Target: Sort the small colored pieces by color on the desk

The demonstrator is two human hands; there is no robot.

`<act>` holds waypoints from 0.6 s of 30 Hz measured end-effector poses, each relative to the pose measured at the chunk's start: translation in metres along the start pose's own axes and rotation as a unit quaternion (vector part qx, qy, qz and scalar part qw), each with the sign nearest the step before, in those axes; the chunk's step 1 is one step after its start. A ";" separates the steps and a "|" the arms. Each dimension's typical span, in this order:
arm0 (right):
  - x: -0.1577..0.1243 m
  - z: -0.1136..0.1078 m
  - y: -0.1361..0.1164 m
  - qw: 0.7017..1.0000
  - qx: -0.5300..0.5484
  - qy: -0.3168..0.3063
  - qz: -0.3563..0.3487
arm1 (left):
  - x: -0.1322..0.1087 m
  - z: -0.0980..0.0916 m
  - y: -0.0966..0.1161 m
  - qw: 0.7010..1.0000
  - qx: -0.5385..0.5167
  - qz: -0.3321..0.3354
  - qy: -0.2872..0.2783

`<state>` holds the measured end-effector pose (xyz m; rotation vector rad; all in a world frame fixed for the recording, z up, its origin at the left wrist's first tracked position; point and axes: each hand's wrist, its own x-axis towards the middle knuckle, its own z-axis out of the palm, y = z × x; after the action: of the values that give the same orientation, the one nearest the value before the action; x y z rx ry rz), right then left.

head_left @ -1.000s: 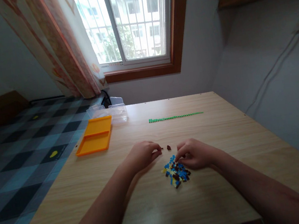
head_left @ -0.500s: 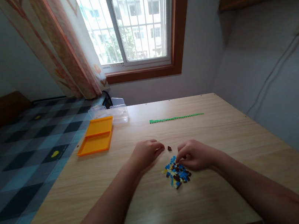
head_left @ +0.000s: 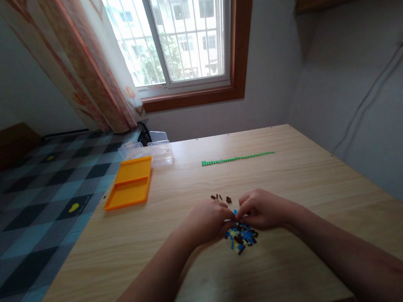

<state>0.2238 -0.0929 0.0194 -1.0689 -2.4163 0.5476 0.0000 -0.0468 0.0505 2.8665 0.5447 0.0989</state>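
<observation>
A heap of small blue, yellow and dark brown pieces (head_left: 243, 238) lies on the wooden table in front of me. My left hand (head_left: 212, 220) reaches over the heap's left side, its fingers pinched together. From the right, my right hand (head_left: 261, 208) meets it above the heap's far edge, thumb and forefinger also pinched. The fingertips of both hands nearly touch; whatever is between them is too small to make out. Just beyond the hands lie several loose dark brown pieces (head_left: 228, 200).
A long row of small green pieces (head_left: 238, 158) runs across the far part of the table (head_left: 314, 245). An orange two-part tray (head_left: 128, 193) sits at the far left, with clear plastic boxes (head_left: 161, 153) behind it. A checked bed (head_left: 25, 217) adjoins the left edge.
My left hand has moved right and toward me, from beside the brown pieces to the heap, uncovering several loose brown pieces. My right hand has stayed almost in place.
</observation>
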 end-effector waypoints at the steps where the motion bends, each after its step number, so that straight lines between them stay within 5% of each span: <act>1: 0.000 0.000 0.000 1.000 -0.003 0.000 0.002 | 0.000 0.000 0.000 1.000 0.001 -0.004 -0.003; 18: 0.000 -0.004 -0.004 0.999 -0.026 0.003 0.025 | -0.002 -0.003 -0.006 0.999 0.018 -0.031 0.017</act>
<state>0.2240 -0.0947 0.0249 -1.1530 -2.4165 0.5002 -0.0044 -0.0412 0.0520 2.8849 0.6491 0.1291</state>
